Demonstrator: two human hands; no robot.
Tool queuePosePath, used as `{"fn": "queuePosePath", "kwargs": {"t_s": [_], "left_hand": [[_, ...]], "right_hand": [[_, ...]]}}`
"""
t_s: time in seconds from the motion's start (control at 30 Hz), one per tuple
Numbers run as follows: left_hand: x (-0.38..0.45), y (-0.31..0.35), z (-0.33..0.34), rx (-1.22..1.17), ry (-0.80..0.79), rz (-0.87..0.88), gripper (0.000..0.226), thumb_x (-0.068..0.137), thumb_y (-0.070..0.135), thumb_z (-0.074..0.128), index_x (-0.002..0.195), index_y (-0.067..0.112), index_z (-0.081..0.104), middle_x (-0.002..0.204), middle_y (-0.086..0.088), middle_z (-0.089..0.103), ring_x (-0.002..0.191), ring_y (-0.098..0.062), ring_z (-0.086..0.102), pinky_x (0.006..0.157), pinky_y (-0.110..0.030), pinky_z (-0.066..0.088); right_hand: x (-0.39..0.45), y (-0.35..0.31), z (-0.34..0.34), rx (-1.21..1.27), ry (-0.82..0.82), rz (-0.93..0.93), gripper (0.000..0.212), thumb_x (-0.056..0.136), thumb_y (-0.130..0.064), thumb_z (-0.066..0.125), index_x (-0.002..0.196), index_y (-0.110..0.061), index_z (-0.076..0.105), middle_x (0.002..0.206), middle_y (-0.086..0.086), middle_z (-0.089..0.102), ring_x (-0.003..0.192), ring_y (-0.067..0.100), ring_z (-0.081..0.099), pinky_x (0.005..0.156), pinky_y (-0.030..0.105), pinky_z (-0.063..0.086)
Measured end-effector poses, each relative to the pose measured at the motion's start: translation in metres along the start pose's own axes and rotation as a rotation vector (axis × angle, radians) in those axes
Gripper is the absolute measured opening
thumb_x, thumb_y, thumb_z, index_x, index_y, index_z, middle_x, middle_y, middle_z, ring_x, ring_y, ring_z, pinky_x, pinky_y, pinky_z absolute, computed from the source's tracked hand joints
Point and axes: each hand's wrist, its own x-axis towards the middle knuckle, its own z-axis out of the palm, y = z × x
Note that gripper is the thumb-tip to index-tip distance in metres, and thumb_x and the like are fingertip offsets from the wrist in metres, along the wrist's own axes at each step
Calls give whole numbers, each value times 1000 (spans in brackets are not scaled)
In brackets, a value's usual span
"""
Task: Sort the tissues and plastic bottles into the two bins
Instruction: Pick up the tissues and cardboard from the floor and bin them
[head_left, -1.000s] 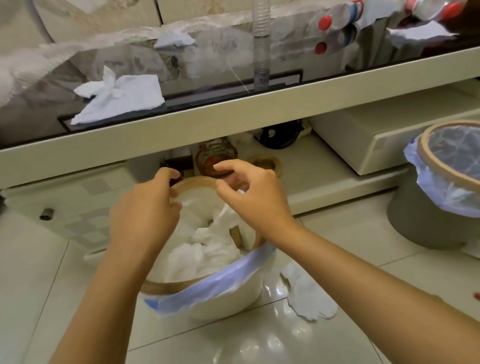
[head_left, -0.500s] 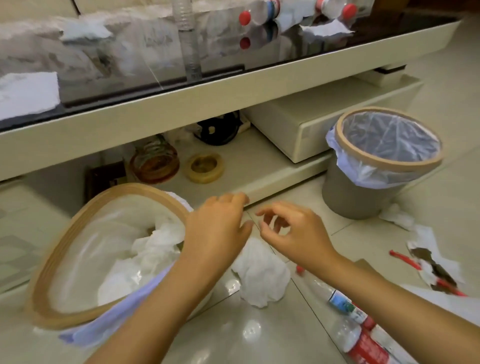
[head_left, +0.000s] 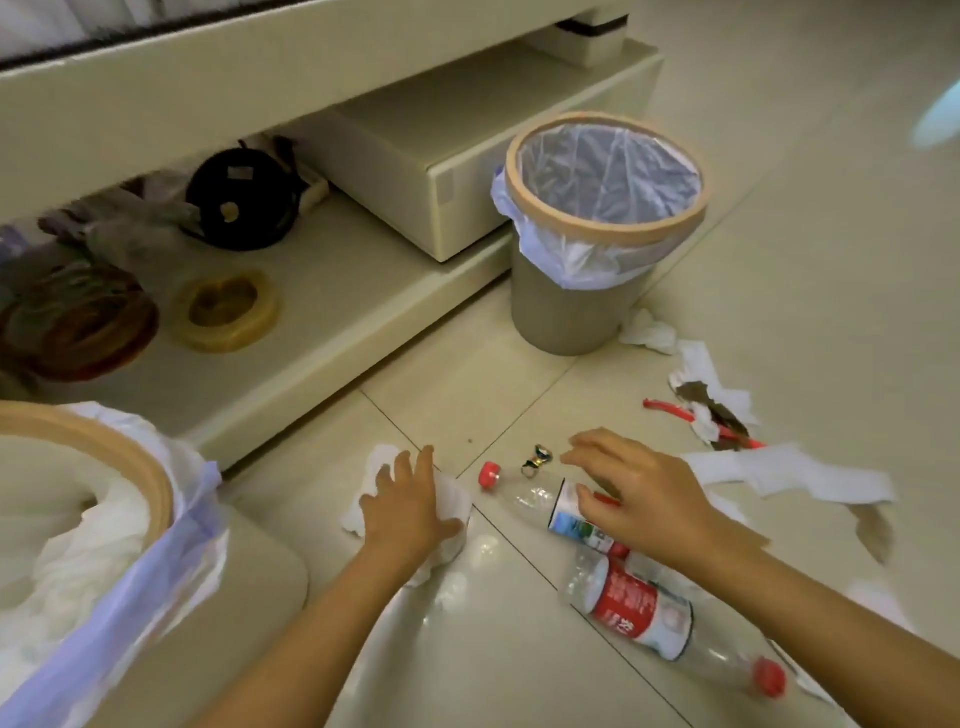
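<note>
Your left hand (head_left: 410, 506), fingers spread, presses a crumpled tissue (head_left: 452, 499) to the floor; your right hand (head_left: 631, 493), fingers loosely curved, touches a clear bottle (head_left: 540, 499), near the lined bin (head_left: 605, 228)

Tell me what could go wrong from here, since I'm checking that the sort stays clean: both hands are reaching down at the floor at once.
1. The left hand presses on a tissue while the right hand reaches a clear bottle; carrying both together could put one in the wrong bin.
2. The bottle lies on smooth tile, so it may roll away when touched.
3. The grey bin stands farther off than the tissue-filled bin, so a tossed bottle may miss.
</note>
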Motion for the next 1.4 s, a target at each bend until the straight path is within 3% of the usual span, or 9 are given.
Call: {"fn": "queuePosePath", "kwargs": {"t_s": [0.1, 0.2, 0.3, 0.4, 0.6, 0.73, 0.93, 1.1, 1.4], "left_hand": [[9, -1, 22, -65, 49, -8, 102, 73, 53, 72, 150, 28, 9, 153, -1, 24, 135, -26, 31, 101, -48, 39], [13, 0, 36, -85, 97, -1, 97, 73, 49, 70, 149, 27, 13, 146, 2, 33, 129, -23, 37, 94, -44, 45], [18, 4, 44, -121, 118, 48, 63, 82, 31, 61, 139, 26, 34, 132, 0, 47, 116, -22, 46, 81, -35, 47], [30, 8, 36, -311, 114, 24, 28, 90, 17, 49, 116, 20, 60, 112, -4, 63, 102, -25, 58, 81, -32, 47], [78, 51, -12, -585, 254, 284, 26, 89, 9, 58, 112, 20, 64, 111, -3, 66, 100, -22, 60, 82, -28, 47], [95, 108, -12, -385, -116, 560, 40, 84, 8, 66, 121, 22, 59, 118, 3, 56, 100, -13, 52, 76, -15, 41], [102, 130, 17, 123, -108, 311, 88, 67, 43, 81, 139, 20, 37, 143, -5, 34, 130, -30, 35, 99, -42, 39], [101, 112, 31, 194, 45, 320, 68, 75, 41, 73, 129, 13, 43, 125, -10, 46, 107, -31, 52, 78, -38, 47], [103, 106, 28, -28, 36, 367, 32, 71, 24, 70, 101, 20, 60, 90, -2, 61, 74, -24, 58, 63, -32, 49]], "right_hand": [[-19, 20, 3, -62, -54, 48, 47, 89, -49, 48, 134, -40, 42, 146, -14, 34, 122, 3, 46, 85, 18, 40], [-33, 31, 2, -37, -73, 152, 55, 88, -53, 50, 140, -42, 35, 149, -12, 31, 114, 7, 51, 80, 19, 43], [-48, 41, 4, -27, -73, 203, 51, 85, -51, 45, 134, -35, 48, 142, -6, 43, 91, 4, 54, 63, 7, 29], [-61, 54, 9, -26, -84, 274, 46, 81, -36, 63, 126, -33, 54, 134, -5, 51, 80, 3, 55, 57, 3, 18], [-74, 76, 23, -3, -11, 361, 34, 78, -26, 71, 111, -23, 63, 127, -4, 53, 75, 8, 60, 49, 10, 32], [-74, 85, 33, -15, 9, 444, 37, 84, -30, 66, 120, -21, 59, 137, -2, 47, 91, 16, 64, 62, 24, 52], [-69, 101, 50, -68, -151, 486, 59, 88, -39, 56, 140, -23, 36, 144, 3, 39, 116, 23, 50, 84, 40, 52], [-59, 114, 57, -42, -222, 512, 74, 87, -49, 53, 148, -25, 18, 148, 2, 35, 129, 23, 39, 99, 40, 41], [-41, 118, 58, 82, -191, 551, 78, 78, -43, 64, 143, -28, 23, 131, 0, 43, 116, 21, 44, 88, 39, 45]]}}
